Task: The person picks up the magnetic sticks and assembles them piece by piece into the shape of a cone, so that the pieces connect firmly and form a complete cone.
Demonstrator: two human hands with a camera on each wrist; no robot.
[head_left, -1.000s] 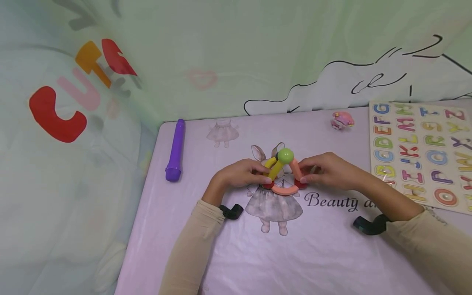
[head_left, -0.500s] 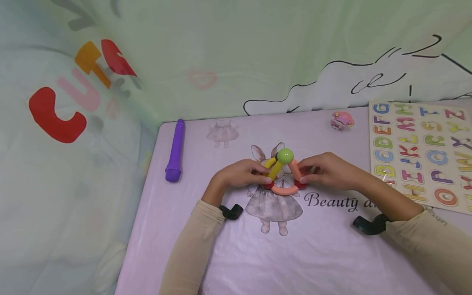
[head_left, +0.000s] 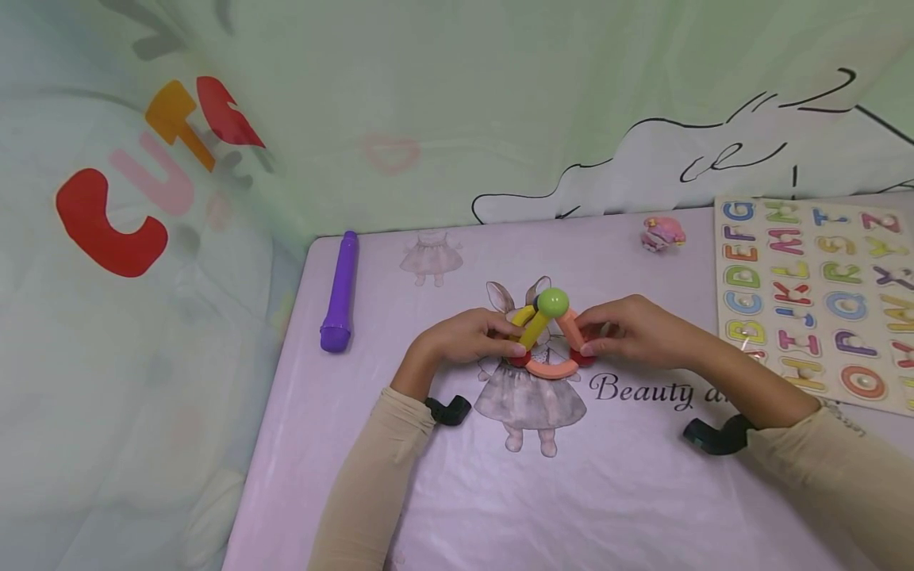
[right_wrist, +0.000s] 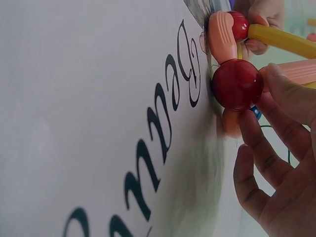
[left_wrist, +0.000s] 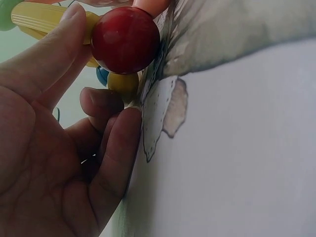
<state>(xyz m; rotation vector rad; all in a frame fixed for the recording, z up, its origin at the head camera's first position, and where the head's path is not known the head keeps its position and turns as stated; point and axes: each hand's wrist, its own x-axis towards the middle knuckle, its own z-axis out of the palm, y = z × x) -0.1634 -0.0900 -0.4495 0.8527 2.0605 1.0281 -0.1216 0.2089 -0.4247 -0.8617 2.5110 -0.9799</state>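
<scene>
A small frame of magnetic rods and balls stands on the table, with a light-green ball (head_left: 553,302) at its peak. My left hand (head_left: 467,335) pinches a straight yellow rod (head_left: 535,327), its thumb close to a glossy red ball (left_wrist: 126,39). On the other side my right hand (head_left: 639,333) pinches a salmon rod (head_left: 573,327) just above a second red ball (right_wrist: 238,85). A curved salmon piece (head_left: 551,370) joins the two red balls along the front. Another yellow piece and a dark blue ball show behind, partly hidden by the fingers and rods.
A purple toy microphone (head_left: 339,293) lies at the left edge of the table. Toward the back sits a small pink toy (head_left: 662,234). An alphabet puzzle board (head_left: 814,305) covers the right side, beside my right forearm. Printed cloth hangs behind and at left.
</scene>
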